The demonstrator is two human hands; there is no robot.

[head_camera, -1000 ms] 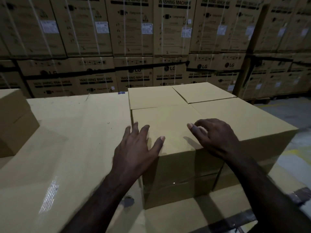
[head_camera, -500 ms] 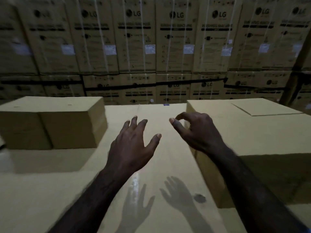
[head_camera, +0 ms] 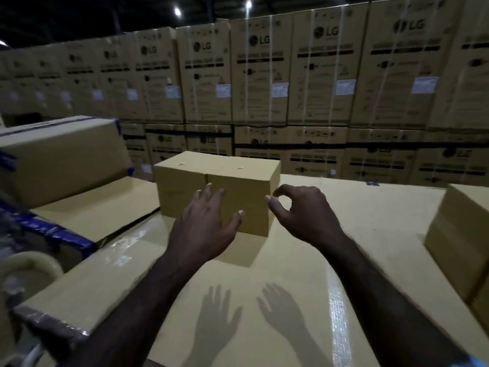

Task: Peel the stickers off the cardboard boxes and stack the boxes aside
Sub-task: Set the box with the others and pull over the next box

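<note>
Two plain cardboard boxes (head_camera: 217,178) stand side by side on a large flat carton (head_camera: 291,260) ahead of me, each with a small orange-red mark on its top. My left hand (head_camera: 206,223) hovers in front of them, fingers spread, holding nothing. My right hand (head_camera: 304,210) hangs just right of the boxes' near corner, its fingers curled but apart, also empty. Both hands cast shadows on the carton below. Another plain box (head_camera: 460,242) sits at the right edge, partly cut off.
A big carton with blue tape (head_camera: 60,157) stands at the left, above an open flat flap (head_camera: 100,213). A roll of tape (head_camera: 29,271) lies at the lower left. A wall of strapped LG washing-machine cartons (head_camera: 317,83) fills the background.
My view has swung left and up: the box group I touched a second ago has slid to the right edge, and the two left boxes now sit centred. Both hands stayed empty.
</note>
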